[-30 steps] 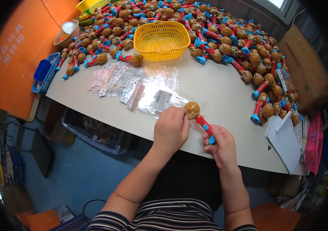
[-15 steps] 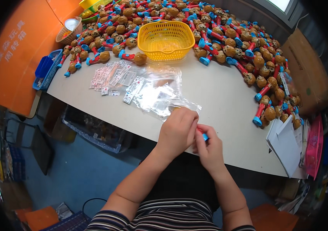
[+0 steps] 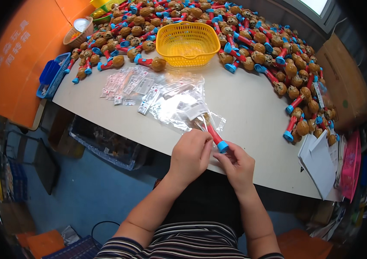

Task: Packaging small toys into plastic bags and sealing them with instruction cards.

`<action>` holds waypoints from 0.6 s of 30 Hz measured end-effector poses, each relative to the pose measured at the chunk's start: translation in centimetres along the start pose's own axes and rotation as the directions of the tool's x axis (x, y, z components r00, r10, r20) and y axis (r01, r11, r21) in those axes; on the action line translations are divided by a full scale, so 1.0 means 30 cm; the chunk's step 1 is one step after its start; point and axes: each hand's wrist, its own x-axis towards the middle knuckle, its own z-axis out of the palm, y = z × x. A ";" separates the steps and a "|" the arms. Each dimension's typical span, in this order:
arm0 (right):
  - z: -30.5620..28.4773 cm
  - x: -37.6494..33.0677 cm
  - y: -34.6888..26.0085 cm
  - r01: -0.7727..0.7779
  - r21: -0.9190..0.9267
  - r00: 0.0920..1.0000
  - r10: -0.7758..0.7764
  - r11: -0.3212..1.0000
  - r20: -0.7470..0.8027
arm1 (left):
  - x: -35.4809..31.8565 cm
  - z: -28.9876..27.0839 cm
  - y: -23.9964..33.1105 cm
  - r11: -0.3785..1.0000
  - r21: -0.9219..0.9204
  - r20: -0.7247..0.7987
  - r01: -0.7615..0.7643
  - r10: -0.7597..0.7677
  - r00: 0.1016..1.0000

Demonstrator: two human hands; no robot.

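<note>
A red toy stick (image 3: 214,134) with a blue end cap lies inside a clear plastic bag (image 3: 223,123) at the table's front edge, its brown head pointing away from me. My left hand (image 3: 191,152) is closed, pinching the near edge of that bag to the left of the blue cap. Beside the cap on the other side, my right hand (image 3: 239,165) has thumb and fingers curled in at the bag's mouth; the film between them is hard to see. Beyond lie more clear bags (image 3: 170,105) and several small printed paper strips (image 3: 123,84).
A yellow basket (image 3: 188,60) stands mid-table before a large heap of similar brown-headed toys (image 3: 293,71). A blue basket (image 3: 54,80) sits at the left edge. White papers (image 3: 319,162) and a pink basket (image 3: 351,166) are at the right, near a cardboard box (image 3: 343,82).
The toy, earlier mostly hidden by my hands, now shows inside the bag. My left hand has shifted slightly left and nearer; my right hand has moved a little right, off the toy's end.
</note>
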 end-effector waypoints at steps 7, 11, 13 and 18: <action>-0.024 0.050 0.011 0.225 -0.410 0.962 -0.269 0.884 -0.052 | -0.012 -0.018 0.014 1.000 0.021 0.006 0.003 -0.003 1.000; -0.004 0.070 0.011 0.218 -0.349 0.960 -0.265 0.912 -0.095 | -0.023 -0.003 0.024 1.000 0.008 0.017 -0.009 0.009 1.000; 0.007 0.085 0.021 0.215 -0.344 0.963 -0.257 0.914 -0.080 | -0.024 0.001 0.024 1.000 0.006 0.019 -0.026 0.026 0.999; 0.028 0.135 0.025 0.209 -0.258 0.973 -0.226 0.943 -0.038 | -0.027 -0.013 0.025 0.999 0.047 0.060 -0.015 0.012 0.998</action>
